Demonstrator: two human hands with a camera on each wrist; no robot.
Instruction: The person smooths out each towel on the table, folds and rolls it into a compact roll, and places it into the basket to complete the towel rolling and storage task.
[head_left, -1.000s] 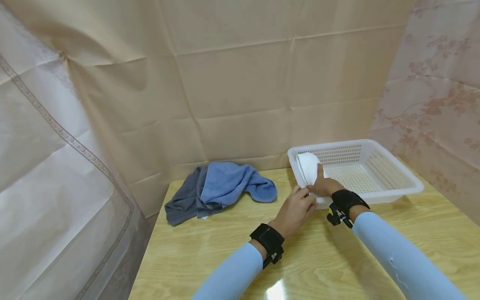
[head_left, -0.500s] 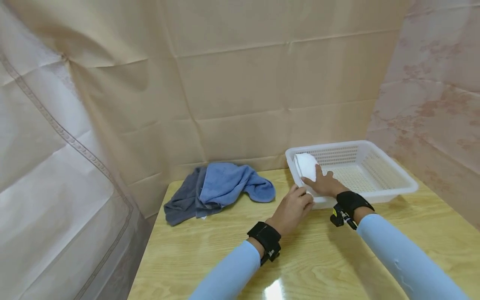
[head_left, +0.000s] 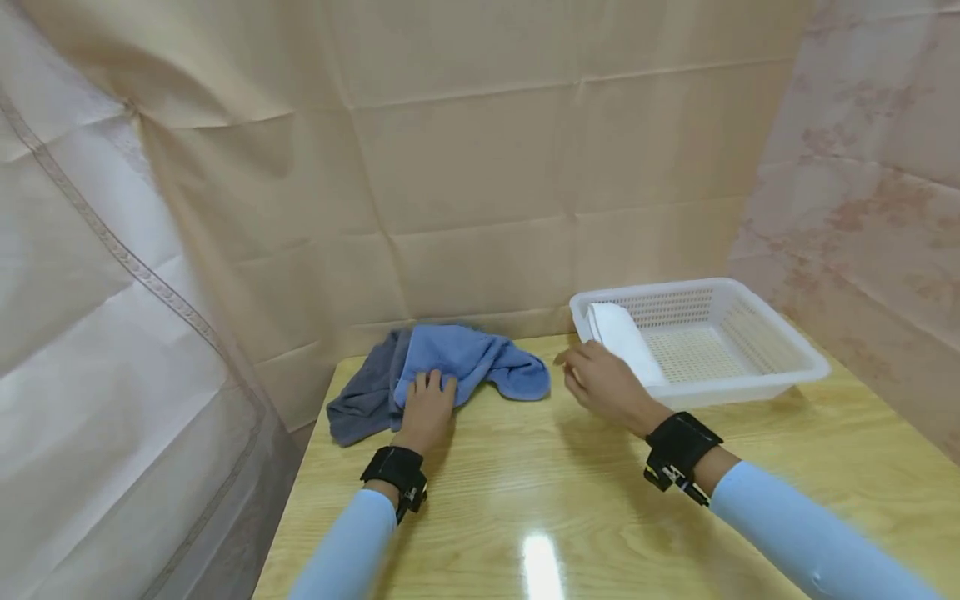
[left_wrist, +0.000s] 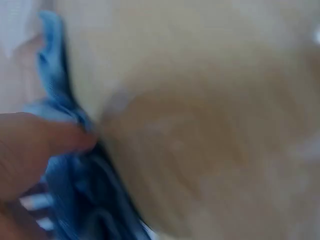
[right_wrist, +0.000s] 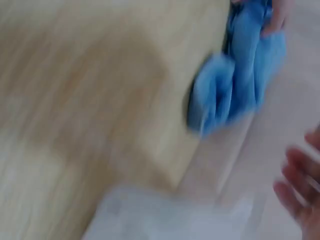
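My left hand (head_left: pixel 429 408) touches the front of a crumpled blue towel (head_left: pixel 465 354), its fingers spread over the fabric. In the left wrist view the thumb (left_wrist: pixel 70 137) lies along that towel's near edge. A dark grey towel (head_left: pixel 365 400) lies bunched under and left of the blue one. My right hand (head_left: pixel 603 379) hovers between the blue towel and a white plastic basket (head_left: pixel 772 385), fingers loosely bent and holding nothing. Inside the basket, along its left side, lies a folded white cloth (head_left: pixel 628 343). Both wrist views are blurred.
The light wood-grain table (head_left: pixel 480 500) extends toward me. A beige curtain (head_left: pixel 465 167) hangs right behind the towels and basket. White cloth (head_left: pixel 112 350) drapes on the left, and a floral sheet (head_left: pixel 885 217) on the right.
My left hand has moved left from the basket's front corner to the blue towel. The right hand has come off the white cloth and out of the basket, to its left.
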